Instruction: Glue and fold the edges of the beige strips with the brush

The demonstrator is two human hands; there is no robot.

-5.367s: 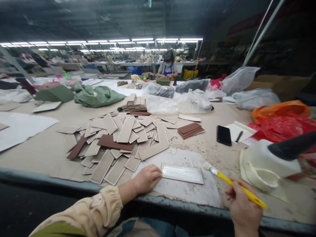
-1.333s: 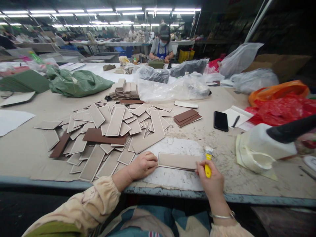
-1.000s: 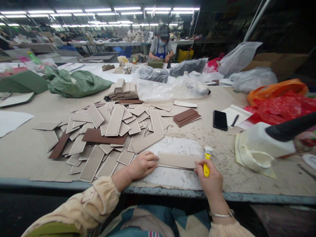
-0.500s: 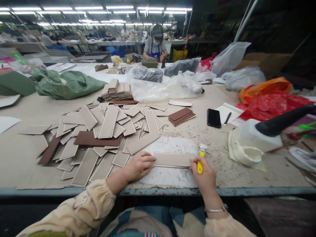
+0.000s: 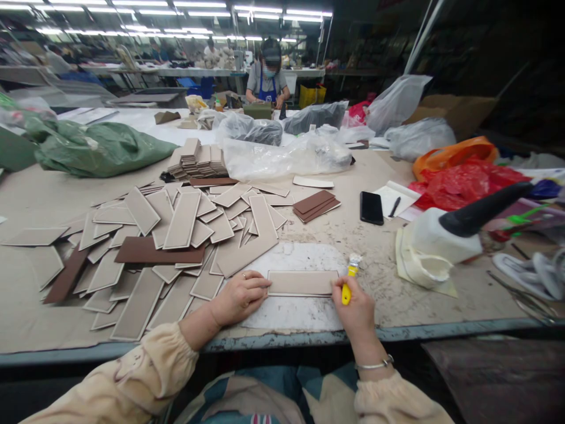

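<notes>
A flat beige rectangular strip (image 5: 302, 283) with a pale border lies lengthwise in front of me, over a whitish smeared sheet (image 5: 282, 314). A second edge shows just under it. My left hand (image 5: 242, 296) pinches the strip's left end, with a ring on one finger. At the right end, my right hand (image 5: 355, 306) grips the strip between thumb and fingertip while also keeping a small yellow-handled brush (image 5: 346, 291) in its fingers. The brush's whitish bristles point up and away. Left of the sheet spreads a loose heap of similar beige pieces (image 5: 180, 227), some with brown sides up.
Brown pieces (image 5: 316, 204), a phone (image 5: 371, 208) and a pen (image 5: 394, 206) lie beyond the right hand. A cut white jug (image 5: 436, 241) with a black spout stands farther right. Plastic bags (image 5: 286, 154) and stacked strips (image 5: 198, 159) sit behind; a co-worker (image 5: 267, 79) sits across.
The view has turned slightly, so the whole scene sits farther left in the picture. Both hands keep the same hold on the strip's ends, and the brush remains in my right hand.
</notes>
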